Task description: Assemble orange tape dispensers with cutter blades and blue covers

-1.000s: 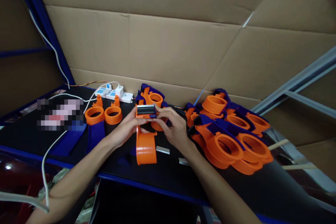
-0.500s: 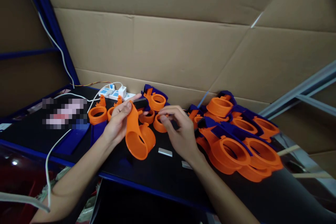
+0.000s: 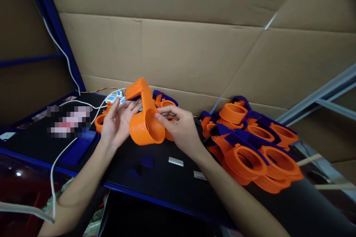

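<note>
My right hand [image 3: 178, 126] pinches the rim of an orange plastic tape dispenser [image 3: 143, 129], its round ring low and its bent arm pointing up and to the left. Palm up and fingers spread, my left hand [image 3: 118, 118] is just left of the dispenser; whether it touches it I cannot tell. Below them on the black tabletop [image 3: 125, 196] lie two small silver metal strips, one strip [image 3: 175, 162] near the middle and another strip [image 3: 199, 175] partly behind my right forearm. Small dark blue pieces [image 3: 147, 162] lie nearer the front edge.
Several orange and blue dispensers [image 3: 247, 159] are heaped on the right. More orange rings [image 3: 99, 123] stand behind my hands. A power strip [image 3: 111, 98] with white cables [image 3: 54, 168] is at the back left. A cardboard wall [image 3: 172, 52] closes the back.
The orange dispenser has been raised and turned, its bent arm now upward. My right hand has taken hold of its ring, while my left hand has let go and opened.
</note>
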Demonstrator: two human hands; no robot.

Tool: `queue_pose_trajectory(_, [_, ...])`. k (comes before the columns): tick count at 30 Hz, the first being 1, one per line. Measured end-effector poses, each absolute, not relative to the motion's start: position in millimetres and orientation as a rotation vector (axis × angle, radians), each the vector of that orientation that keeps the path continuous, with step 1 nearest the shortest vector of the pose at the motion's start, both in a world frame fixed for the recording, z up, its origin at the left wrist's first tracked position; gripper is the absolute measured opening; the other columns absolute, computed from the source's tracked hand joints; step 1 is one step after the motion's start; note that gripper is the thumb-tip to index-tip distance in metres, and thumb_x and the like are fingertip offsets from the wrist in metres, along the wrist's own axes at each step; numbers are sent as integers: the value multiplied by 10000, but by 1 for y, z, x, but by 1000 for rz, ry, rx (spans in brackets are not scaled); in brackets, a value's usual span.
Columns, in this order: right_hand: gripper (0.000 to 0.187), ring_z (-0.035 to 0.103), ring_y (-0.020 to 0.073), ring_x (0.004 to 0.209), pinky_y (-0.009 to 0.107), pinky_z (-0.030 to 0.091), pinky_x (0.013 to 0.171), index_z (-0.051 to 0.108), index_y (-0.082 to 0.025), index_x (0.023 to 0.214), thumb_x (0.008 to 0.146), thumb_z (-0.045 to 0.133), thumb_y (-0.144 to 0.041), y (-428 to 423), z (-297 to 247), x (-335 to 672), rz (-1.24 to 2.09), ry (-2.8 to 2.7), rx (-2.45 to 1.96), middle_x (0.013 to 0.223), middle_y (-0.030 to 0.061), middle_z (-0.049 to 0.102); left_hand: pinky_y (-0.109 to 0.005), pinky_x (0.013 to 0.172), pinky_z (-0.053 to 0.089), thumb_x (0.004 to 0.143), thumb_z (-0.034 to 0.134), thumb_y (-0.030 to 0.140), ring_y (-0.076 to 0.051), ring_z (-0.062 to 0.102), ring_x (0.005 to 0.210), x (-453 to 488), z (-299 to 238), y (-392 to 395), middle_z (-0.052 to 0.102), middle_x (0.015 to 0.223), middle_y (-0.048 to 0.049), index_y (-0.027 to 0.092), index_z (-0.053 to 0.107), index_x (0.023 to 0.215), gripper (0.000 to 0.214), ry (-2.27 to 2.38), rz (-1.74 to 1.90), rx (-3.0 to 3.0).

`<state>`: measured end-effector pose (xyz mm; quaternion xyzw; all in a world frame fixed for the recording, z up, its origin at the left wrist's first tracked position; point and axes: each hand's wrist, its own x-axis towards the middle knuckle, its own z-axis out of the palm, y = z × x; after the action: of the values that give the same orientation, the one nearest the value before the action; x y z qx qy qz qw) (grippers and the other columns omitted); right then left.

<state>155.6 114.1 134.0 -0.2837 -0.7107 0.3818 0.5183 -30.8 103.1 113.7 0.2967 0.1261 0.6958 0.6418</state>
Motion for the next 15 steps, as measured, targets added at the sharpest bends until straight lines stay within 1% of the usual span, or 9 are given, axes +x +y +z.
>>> queue_pose_trajectory(2, [163,704,136,722,253,590,654,734,-179,910,826,771,-313,118,132,155,1204,-1697,-661,852,20,754,-450,1037,531,962,510,569,-318,631,1253,-32,113,104,728,1181,-154,156,661,1213,506,245,1544,692])
queue_pose_trajectory(4, [259,703,140,670,251,582,575,732,-164,936,850,747,-408,122,124,153,1514,-1773,-641,846,37,757,-427,991,555,909,543,662,-306,673,1164,-35,112,103,732,1146,-150,157,621,1300,643,193,1533,679])
queue_pose_trajectory(6, [421,714,159,654,268,572,536,726,-137,978,956,578,-531,126,113,149,1686,-1905,-651,869,86,767,-362,908,582,866,579,703,-255,714,1013,-39,113,102,742,1083,-121,175,570,1374,733,136,1568,620])
queue_pose_trajectory(8, [563,712,160,633,264,540,525,719,-119,986,1040,368,-555,130,100,141,1594,-2074,-743,864,118,771,-284,791,590,849,593,717,-194,712,859,-45,116,99,741,1019,-82,205,521,1430,778,77,1604,548])
queue_pose_trajectory(9, [558,708,156,636,255,520,538,719,-124,990,1055,341,-530,132,94,136,1475,-2152,-797,853,113,770,-253,732,583,849,588,720,-174,701,809,-48,117,97,735,994,-67,215,498,1451,791,49,1615,526])
queue_pose_trajectory(10, [499,708,154,660,247,503,562,721,-143,1004,1059,369,-492,132,89,130,1318,-2254,-838,853,95,771,-231,685,572,846,584,726,-160,688,776,-51,119,96,727,970,-55,219,479,1468,809,20,1622,516])
queue_pose_trajectory(12, [292,718,175,775,248,483,627,730,-198,1018,1019,511,-392,130,81,114,1020,-2474,-865,891,57,772,-209,617,544,823,597,741,-146,663,732,-56,120,94,715,941,-53,208,456,1489,864,-29,1667,513])
queue_pose_trajectory(13, [208,719,194,837,255,478,651,735,-217,995,985,572,-345,128,78,104,907,-2568,-861,913,46,770,-208,593,531,804,609,752,-144,651,718,-57,120,93,711,933,-56,203,449,1498,899,-36,1691,517])
queue_pose_trajectory(15, [126,711,229,894,270,473,656,735,-211,894,929,637,-282,123,74,84,757,-2689,-866,934,50,766,-216,556,504,751,633,788,-145,622,691,-58,120,93,708,915,-61,190,427,1519,995,-17,1727,530])
